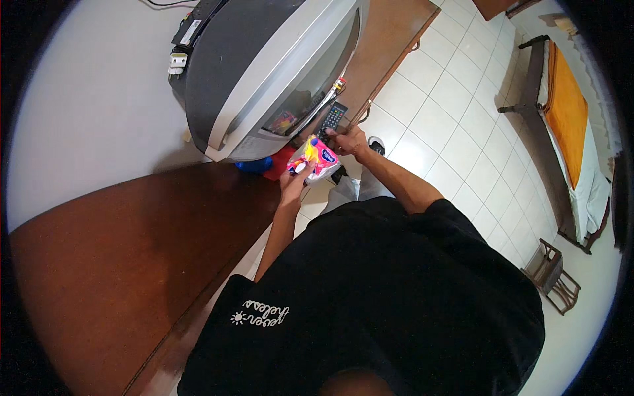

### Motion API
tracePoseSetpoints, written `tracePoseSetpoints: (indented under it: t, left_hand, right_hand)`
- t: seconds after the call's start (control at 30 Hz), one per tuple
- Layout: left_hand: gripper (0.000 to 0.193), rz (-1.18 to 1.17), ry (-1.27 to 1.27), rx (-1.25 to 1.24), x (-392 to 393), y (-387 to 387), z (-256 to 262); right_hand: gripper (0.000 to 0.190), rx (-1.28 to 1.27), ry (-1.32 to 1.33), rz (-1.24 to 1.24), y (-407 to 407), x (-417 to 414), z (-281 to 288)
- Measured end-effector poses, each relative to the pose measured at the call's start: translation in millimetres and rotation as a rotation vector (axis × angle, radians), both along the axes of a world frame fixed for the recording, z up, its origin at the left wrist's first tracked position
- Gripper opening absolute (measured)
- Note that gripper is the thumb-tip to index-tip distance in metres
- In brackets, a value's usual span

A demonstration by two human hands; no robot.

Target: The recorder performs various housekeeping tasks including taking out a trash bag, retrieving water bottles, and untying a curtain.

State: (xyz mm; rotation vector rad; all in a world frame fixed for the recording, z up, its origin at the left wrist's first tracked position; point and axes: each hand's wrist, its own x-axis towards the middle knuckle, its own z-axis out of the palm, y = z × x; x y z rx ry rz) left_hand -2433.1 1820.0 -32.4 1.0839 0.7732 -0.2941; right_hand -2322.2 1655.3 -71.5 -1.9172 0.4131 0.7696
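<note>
My left hand [295,180] holds a pink and yellow plastic packet [322,158], which looks like a soft pack of tissues, with the thumb on top. Just to its right, my right hand [346,141] grips the lower end of a black remote control [333,119] with rows of small buttons. The packet's upper edge lies close to the remote's lower end; whether they touch I cannot tell. Both hands are in front of a grey and silver CRT television [282,79], low by its screen, which mirrors the packet's colours. Some fingers of both hands are hidden.
The television stands on a brown wooden surface [381,39]. Blue [255,165] and red [280,162] items lie beneath its near corner. A white plug adapter [177,64] is behind it. A brown tabletop [109,257] extends left. Across the tiled floor are a bed [564,114] and a wooden chair [552,277].
</note>
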Motion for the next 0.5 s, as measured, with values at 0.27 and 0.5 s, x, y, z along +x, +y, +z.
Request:
tracePoseSetpoints:
  t: [0.27,0.5]
  left_hand:
    - [0.040,-0.188,-0.169,-0.066,43,-32,-19]
    - [0.066,-0.629,-0.615,1.307,65,-46,-5]
  right_hand:
    - [0.042,0.420,-0.024,0.141,-50,-21,32]
    - [0.035,0.385,-0.110,-0.181,-101,-11,27]
